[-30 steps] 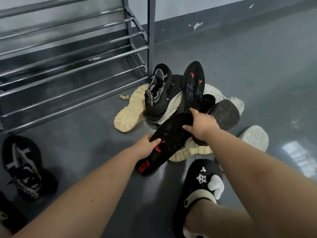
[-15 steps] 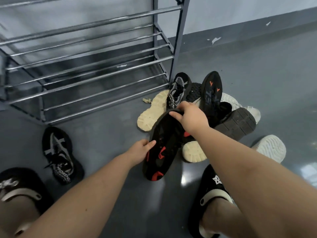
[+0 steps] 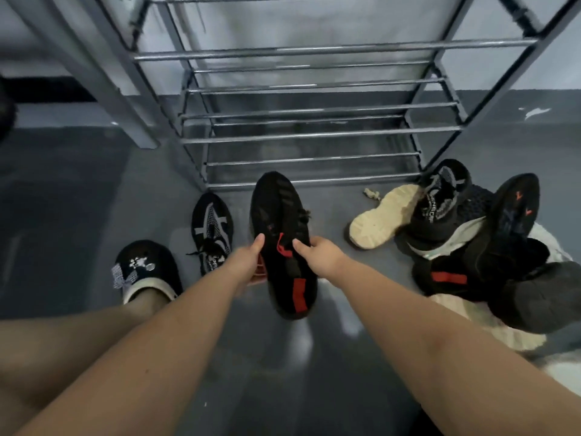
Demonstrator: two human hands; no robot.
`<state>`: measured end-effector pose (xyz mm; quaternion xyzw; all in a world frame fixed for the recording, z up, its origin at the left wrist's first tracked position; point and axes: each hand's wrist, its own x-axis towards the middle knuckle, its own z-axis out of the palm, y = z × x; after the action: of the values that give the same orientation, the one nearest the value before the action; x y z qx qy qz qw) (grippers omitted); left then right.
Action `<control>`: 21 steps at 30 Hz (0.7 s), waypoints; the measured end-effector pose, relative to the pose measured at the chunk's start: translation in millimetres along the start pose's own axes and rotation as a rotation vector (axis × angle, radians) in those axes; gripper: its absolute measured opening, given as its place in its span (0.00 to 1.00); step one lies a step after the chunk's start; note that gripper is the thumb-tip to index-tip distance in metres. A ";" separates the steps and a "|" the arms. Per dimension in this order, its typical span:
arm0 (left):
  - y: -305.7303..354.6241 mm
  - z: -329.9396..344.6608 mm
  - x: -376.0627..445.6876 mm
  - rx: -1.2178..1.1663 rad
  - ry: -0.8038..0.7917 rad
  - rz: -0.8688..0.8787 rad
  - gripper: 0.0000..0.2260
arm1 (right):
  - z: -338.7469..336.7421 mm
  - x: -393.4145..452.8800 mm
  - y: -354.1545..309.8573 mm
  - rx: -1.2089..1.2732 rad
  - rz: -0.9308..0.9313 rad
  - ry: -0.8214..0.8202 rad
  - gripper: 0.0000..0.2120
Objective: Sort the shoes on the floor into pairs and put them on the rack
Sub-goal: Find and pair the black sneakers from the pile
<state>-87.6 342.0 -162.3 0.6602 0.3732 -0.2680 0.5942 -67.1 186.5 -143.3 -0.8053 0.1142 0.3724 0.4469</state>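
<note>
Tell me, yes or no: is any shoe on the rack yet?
No. The rack bars hold nothing, and the black shoe with red marks is held in front of it by both hands.

Rack shelves bare (open front); shoe pile blocks floor right.

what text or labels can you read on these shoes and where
"ENCOP", partly legible white letters on the tongue of the black-and-white knit shoe in the pile.
White letters on the matching shoe on the floor: too blurred to read.
Black-and-red shoe, held by both hands: no text, only red marks.
</note>
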 end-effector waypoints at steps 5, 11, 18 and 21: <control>-2.5 -24.0 25.8 -0.013 0.027 -0.107 0.22 | 27.3 24.6 -12.3 -0.033 0.036 -0.057 0.16; 10.9 -34.0 51.1 0.079 0.092 -0.124 0.26 | 43.1 55.2 -35.6 -0.047 0.039 -0.043 0.18; 16.1 -24.6 48.1 0.560 0.085 0.156 0.25 | 32.3 65.4 -39.6 -0.269 0.017 -0.079 0.25; 16.8 -20.5 39.2 0.935 0.102 0.312 0.27 | 19.2 56.9 -32.3 -0.539 -0.033 -0.074 0.25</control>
<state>-53.2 368.8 -180.6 0.9163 0.1382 -0.2819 0.2485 -20.4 229.0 -169.0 -0.8827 -0.0184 0.4115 0.2264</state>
